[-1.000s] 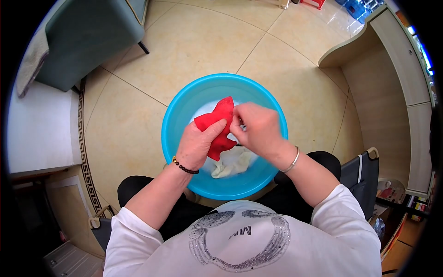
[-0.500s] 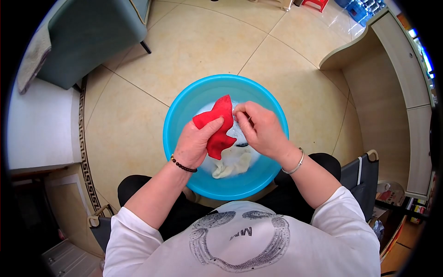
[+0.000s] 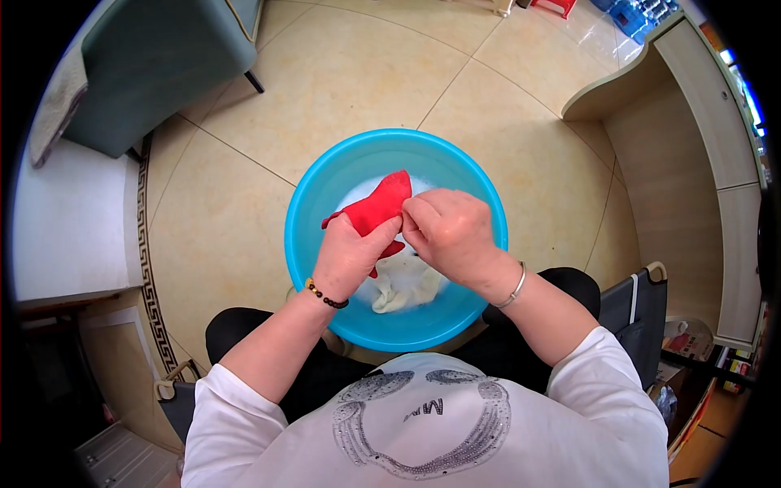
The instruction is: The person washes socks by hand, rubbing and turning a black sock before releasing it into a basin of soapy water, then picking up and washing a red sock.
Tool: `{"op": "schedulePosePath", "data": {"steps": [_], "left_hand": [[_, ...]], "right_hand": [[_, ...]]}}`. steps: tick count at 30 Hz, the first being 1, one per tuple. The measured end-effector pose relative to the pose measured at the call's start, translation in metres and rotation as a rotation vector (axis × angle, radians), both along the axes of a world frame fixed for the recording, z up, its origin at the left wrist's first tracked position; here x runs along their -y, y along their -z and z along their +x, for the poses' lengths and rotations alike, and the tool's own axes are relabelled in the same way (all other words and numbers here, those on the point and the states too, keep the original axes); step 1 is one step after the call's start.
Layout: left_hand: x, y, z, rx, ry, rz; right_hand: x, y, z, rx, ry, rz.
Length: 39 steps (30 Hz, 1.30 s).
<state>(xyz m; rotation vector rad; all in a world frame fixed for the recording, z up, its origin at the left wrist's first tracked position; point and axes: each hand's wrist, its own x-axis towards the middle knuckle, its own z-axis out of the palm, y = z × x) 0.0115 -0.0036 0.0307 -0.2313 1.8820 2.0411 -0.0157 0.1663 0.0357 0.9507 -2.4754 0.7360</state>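
Note:
A small red cloth that looks like a sock (image 3: 382, 203) is held up over a blue basin (image 3: 303, 195). My left hand (image 3: 348, 250) grips it from below, thumb on top and the fingers mostly hidden behind the fabric. Closed in a pinch, my right hand (image 3: 449, 232) is at the cloth's right edge, its fingertips close to my left thumb. Below both hands, an off-white cloth (image 3: 407, 285) lies in sudsy water (image 3: 362, 191) inside the basin.
The basin stands on a tiled floor (image 3: 366, 73) between my knees. A grey-green chair (image 3: 163, 73) is at upper left, and a wooden desk (image 3: 667, 146) curves along the right. Blue water bottles (image 3: 630, 18) and a red stool (image 3: 557, 6) stand at the far back.
My right hand has moved left and down, against the red sock's edge. The sock has turned and bunched, its lower part now folding under my left hand.

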Motion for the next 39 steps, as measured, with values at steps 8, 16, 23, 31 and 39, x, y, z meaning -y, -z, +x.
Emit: {"op": "schedulePosePath", "data": {"steps": [8, 16, 23, 31, 39], "left_hand": [[0.001, 0.003, -0.001, 0.083, -0.095, 0.377], [0.003, -0.006, -0.003, 0.142, -0.101, 0.528], [0.006, -0.004, -0.003, 0.176, -0.079, 0.547], [0.000, 0.000, 0.000, 0.116, -0.096, 0.308], [0.001, 0.000, 0.001, 0.143, -0.080, 0.362]], "right_hand": [[-0.016, -0.008, -0.024, 0.541, 0.307, -0.437], [-0.010, -0.011, -0.011, 0.714, 0.069, -0.330], [-0.007, -0.011, -0.008, 0.537, 0.017, -0.496], [-0.003, -0.003, -0.006, 0.084, 0.004, -0.217], [-0.010, 0.006, -0.020, 0.093, 0.146, -0.182]]}}
